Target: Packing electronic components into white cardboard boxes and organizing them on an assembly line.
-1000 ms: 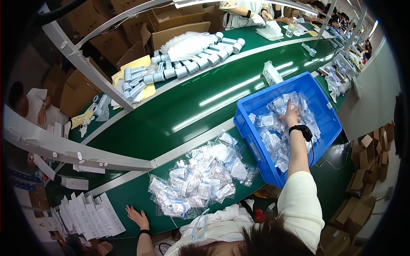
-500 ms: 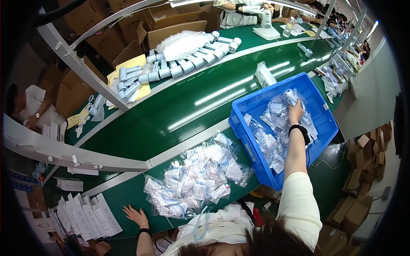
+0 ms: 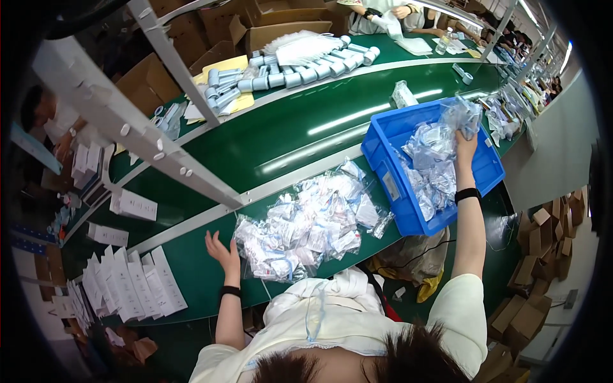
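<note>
Clear plastic packets (image 3: pixel 462 115), how many cannot be told, are bunched in the right hand (image 3: pixel 467 145), its fingers curled round their lower end, toward two o'clock from the middle of the view; they sit over the far side of a blue bin (image 3: pixel 412 217), where more bagged items (image 3: pixel 434 156) lie heaped just to their seven o'clock; the left hand (image 3: pixel 223 253), at eight o'clock, has its fingers spread with nothing in them, just beside the nine o'clock edge of a loose pile of sealed bags (image 3: pixel 310 223) on the green bench (image 3: pixel 198 274); beyond that hand, farther toward eight o'clock, white cartons (image 3: pixel 131 287) lean in a row; grey-blue devices (image 3: pixel 294 78) line up at twelve o'clock.
</note>
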Tool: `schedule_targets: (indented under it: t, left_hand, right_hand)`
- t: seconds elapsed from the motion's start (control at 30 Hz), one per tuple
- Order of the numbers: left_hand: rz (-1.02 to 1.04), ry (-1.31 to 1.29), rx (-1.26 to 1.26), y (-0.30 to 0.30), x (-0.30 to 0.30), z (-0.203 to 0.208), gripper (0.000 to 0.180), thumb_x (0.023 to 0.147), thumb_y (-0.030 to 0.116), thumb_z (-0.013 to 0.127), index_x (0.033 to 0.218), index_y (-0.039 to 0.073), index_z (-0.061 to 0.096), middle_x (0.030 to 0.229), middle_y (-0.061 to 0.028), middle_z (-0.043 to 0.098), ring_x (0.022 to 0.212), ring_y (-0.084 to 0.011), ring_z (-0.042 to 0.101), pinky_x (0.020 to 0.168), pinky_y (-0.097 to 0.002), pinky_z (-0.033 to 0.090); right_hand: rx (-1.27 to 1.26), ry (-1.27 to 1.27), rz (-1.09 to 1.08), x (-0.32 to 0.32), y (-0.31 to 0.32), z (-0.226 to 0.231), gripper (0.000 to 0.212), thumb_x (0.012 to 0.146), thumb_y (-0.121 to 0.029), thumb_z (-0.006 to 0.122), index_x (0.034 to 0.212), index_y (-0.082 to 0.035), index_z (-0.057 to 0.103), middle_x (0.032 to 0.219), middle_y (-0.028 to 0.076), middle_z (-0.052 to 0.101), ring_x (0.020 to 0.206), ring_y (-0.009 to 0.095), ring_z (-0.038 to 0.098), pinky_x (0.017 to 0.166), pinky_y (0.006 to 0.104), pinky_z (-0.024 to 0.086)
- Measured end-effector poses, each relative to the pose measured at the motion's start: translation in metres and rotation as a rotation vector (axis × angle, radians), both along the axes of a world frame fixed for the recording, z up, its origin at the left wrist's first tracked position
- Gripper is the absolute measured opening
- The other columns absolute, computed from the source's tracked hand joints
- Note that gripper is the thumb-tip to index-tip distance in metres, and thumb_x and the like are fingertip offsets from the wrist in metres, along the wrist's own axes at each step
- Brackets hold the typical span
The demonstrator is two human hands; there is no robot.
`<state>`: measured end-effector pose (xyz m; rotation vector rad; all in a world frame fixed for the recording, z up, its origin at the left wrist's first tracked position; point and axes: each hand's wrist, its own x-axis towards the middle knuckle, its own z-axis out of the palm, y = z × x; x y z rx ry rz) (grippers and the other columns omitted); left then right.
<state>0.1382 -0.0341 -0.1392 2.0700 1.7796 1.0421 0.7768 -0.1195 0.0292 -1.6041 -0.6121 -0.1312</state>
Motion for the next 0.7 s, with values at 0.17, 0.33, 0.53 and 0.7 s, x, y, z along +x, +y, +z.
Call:
schedule_targets:
  t: [0.17, 0.33, 0.53, 0.7]
  left_hand:
    - [-0.153, -0.225, -0.110, 0.004, 0.018, 0.015, 0.058, 0.072, 0.019, 0.064, 0.121, 0.005, 0.036, 0.134, -0.0197, 0.022, 0.123, -0.0379, 0.019, 0.100, -0.0473, 0.017]
    - [-0.382, 0.069, -0.093, -0.015, 0.040, -0.015, 0.062, 0.074, 0.026, 0.062, 0.126, 0.007, 0.033, 0.136, -0.0187, 0.020, 0.125, -0.0386, 0.015, 0.101, -0.0452, 0.015]
    - [-0.446, -0.015, -0.095, -0.001, 0.079, -0.027, 0.060, 0.073, 0.027, 0.061, 0.124, 0.006, 0.037, 0.136, -0.0175, 0.021, 0.125, -0.0363, 0.018, 0.101, -0.0443, 0.015]
    - [-0.525, -0.874, -0.430, 0.016, 0.076, -0.013, 0.054, 0.075, 0.028, 0.057, 0.121, 0.004, 0.040, 0.136, -0.0141, 0.022, 0.126, -0.0332, 0.019, 0.101, -0.0429, 0.015]
  right_hand:
    - [0.209, 0.157, 0.246, -0.095, -0.004, 0.023, 0.037, 0.071, -0.002, 0.060, 0.107, 0.001, 0.050, 0.098, 0.008, 0.057, 0.087, 0.015, 0.054, 0.075, 0.0251, 0.042]
    - [-0.033, -0.108, 0.392, -0.251, -0.004, -0.005, 0.034, 0.066, 0.003, 0.060, 0.099, 0.002, 0.052, 0.093, 0.011, 0.058, 0.085, 0.016, 0.056, 0.071, 0.0281, 0.045]
    - [-0.459, -0.598, 0.665, -0.361, 0.012, -0.089, 0.052, 0.055, 0.003, 0.063, 0.103, -0.014, 0.055, 0.095, 0.013, 0.055, 0.080, 0.033, 0.057, 0.066, 0.0337, 0.047]
    - [-0.644, -0.745, 0.695, -0.389, 0.024, -0.119, 0.053, 0.055, -0.003, 0.064, 0.104, -0.019, 0.052, 0.100, 0.011, 0.051, 0.086, 0.031, 0.055, 0.068, 0.0368, 0.047]
